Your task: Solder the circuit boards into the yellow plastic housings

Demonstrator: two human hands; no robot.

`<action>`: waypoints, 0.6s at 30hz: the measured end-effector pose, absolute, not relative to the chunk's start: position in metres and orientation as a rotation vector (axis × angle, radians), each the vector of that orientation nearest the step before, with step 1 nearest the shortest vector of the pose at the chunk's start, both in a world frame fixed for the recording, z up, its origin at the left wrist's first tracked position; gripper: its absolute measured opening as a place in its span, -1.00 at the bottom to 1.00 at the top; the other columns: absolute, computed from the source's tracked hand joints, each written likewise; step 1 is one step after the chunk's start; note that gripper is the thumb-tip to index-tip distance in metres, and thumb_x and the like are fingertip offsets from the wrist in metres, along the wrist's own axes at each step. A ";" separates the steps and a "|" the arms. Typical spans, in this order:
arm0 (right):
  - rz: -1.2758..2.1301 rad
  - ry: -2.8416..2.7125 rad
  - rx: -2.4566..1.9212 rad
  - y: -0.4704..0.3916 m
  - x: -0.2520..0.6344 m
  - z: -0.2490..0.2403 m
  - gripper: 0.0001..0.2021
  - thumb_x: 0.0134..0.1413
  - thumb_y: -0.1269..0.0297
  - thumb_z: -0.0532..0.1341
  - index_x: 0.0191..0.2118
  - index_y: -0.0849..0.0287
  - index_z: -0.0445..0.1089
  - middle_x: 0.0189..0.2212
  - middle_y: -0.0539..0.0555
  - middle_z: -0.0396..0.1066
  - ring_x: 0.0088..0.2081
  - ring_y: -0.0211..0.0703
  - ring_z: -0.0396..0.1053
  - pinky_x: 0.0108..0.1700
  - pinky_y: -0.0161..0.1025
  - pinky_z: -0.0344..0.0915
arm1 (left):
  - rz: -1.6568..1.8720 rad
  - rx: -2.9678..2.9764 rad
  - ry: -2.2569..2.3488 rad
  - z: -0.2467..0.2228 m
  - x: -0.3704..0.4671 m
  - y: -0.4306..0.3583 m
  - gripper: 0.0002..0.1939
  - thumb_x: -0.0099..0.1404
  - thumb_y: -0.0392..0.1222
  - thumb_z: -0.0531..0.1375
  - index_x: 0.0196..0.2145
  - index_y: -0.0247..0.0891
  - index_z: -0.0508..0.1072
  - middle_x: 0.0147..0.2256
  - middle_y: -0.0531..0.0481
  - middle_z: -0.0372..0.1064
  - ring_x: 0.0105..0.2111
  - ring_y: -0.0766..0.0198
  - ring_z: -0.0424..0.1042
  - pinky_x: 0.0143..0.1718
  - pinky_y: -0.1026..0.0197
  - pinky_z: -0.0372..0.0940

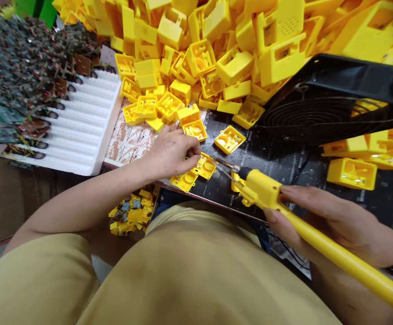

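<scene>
My left hand (174, 151) is closed in a pinch above a small open yellow plastic casing (205, 167). What its fingertips hold, if anything, is hidden. In my right hand (338, 221) is a yellow soldering iron (260, 187) with a long handle, a black collar and a thin metal tip pointing left at that casing. A second metal rod runs beside the tip. Next to the casing, at the bench edge, lies a yellow cover with a round grille (184, 181). Further open casings sit just beyond my left hand and on the black mat (230, 140).
A large heap of yellow casings (230, 63) covers the back of the bench. To the left, circuit boards with wires (30, 67) are piled on a white ribbed foam tray (91, 122). A black fan (318, 104) stands at right. Below the bench is a box of yellow parts (135, 210).
</scene>
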State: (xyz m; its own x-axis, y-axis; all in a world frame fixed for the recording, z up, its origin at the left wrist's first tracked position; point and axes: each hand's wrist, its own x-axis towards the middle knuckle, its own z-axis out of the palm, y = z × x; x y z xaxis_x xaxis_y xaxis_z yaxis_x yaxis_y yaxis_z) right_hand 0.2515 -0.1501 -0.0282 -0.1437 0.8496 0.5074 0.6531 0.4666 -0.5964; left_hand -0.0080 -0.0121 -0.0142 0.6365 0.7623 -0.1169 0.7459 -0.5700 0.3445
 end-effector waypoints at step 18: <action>0.212 -2.174 -1.135 -0.136 0.247 -0.004 -0.92 0.25 0.36 0.27 -0.29 0.15 0.37 -0.41 0.00 0.47 -0.35 -0.34 0.47 -0.28 -0.41 0.45 | 0.108 2.650 1.103 -0.020 -0.006 -0.012 -0.80 0.22 -0.18 0.13 -0.43 -0.24 0.54 -0.46 0.00 0.51 -0.30 0.11 0.42 -0.04 -0.08 0.22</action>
State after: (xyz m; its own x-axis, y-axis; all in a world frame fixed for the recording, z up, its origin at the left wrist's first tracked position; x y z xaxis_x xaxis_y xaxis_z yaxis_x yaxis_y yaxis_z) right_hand 0.2467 -0.1363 -0.0038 -0.3997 0.7777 0.4851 0.6697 0.6092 -0.4248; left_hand -0.0056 -0.0120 -0.0199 0.7078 0.7056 -0.0342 0.6856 -0.6745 0.2740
